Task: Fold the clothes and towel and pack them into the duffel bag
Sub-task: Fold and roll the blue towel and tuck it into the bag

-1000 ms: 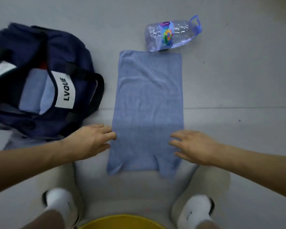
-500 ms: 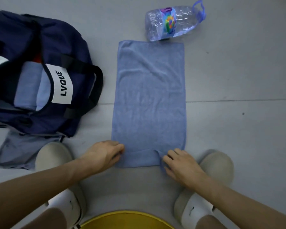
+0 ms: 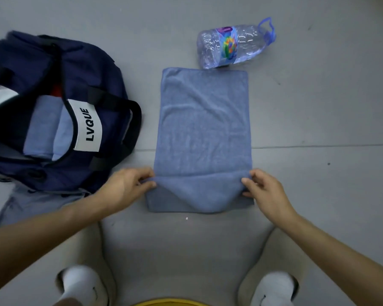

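A blue towel (image 3: 202, 129) lies flat on the grey floor, long side running away from me. Its near end is lifted and turned over toward the far end. My left hand (image 3: 128, 186) pinches the near left corner and my right hand (image 3: 264, 188) pinches the near right corner. The navy duffel bag (image 3: 80, 85) with a white LVQUE label lies open at the left, with folded light-blue clothes (image 3: 40, 129) inside it. A grey garment (image 3: 38, 202) lies partly under the bag's near side.
A clear plastic water bottle (image 3: 234, 45) with a blue handle lies on its side just past the towel's far edge. My two white shoes (image 3: 80, 283) are at the bottom, with a yellow rim (image 3: 170, 303) between them.
Both hands took hold of the towel's near corners, lifted them and carried the near end forward over the towel. The view shifted as my head moved.
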